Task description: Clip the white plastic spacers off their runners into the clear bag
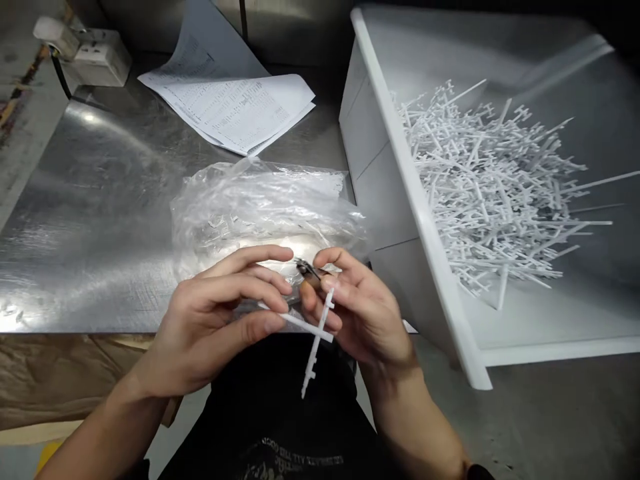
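Note:
Between the thumb and fingers of my left hand [215, 320] is one arm of a white plastic sprue [315, 343], a cross-shaped piece with small stubs along one bar. My right hand [363, 310] pinches the upper end of that bar with its thumb. A small dark metal tool, which looks like nippers [307, 270], also sits in my right hand, its tip pointing up and left; its handles are mostly hidden by the fingers. Both hands are close together at the table's front edge, just before a clear plastic bag [270, 207].
On the right stands a large white bin [420, 200] holding a heap of white sprues [490, 187]. Printed papers [235, 107] lie at the back of the metal table [100, 220]. A socket box with a plug [100, 57] is at the back left.

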Motion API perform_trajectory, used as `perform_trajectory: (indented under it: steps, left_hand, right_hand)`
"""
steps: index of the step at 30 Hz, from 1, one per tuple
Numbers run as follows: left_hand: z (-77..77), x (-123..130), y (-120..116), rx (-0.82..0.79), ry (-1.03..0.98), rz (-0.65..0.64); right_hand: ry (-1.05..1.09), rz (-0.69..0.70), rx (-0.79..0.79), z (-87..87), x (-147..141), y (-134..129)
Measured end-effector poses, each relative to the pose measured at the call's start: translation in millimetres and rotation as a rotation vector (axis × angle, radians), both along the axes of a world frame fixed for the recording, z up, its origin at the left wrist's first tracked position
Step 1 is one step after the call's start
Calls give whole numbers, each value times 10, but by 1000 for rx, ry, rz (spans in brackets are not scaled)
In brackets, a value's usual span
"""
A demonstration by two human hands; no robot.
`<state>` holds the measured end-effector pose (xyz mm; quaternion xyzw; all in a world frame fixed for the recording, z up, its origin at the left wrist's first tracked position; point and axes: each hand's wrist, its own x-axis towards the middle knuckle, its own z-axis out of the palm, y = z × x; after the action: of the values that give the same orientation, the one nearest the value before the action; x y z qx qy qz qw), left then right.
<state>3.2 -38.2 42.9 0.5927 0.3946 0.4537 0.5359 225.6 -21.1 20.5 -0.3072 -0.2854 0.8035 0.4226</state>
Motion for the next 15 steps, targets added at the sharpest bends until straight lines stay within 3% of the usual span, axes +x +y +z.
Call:
perform_trajectory:
  steps: [3,7,11,15]
  left_hand:
    - [-41,58,118,-83,-97,-79]
    - [-68,98,238,-88,-115,-37]
    - [-72,115,271,-94,-119,-23]
    - [-99,128,257,-139,-187,21]
  right_hand:
    - [89,94,-89,-12,-47,-3]
    - [101,121,-93,-65,-60,-11]
    - [-142,-6,185,-73,28,-59]
    - [-513,-109,576,8,97,-88]
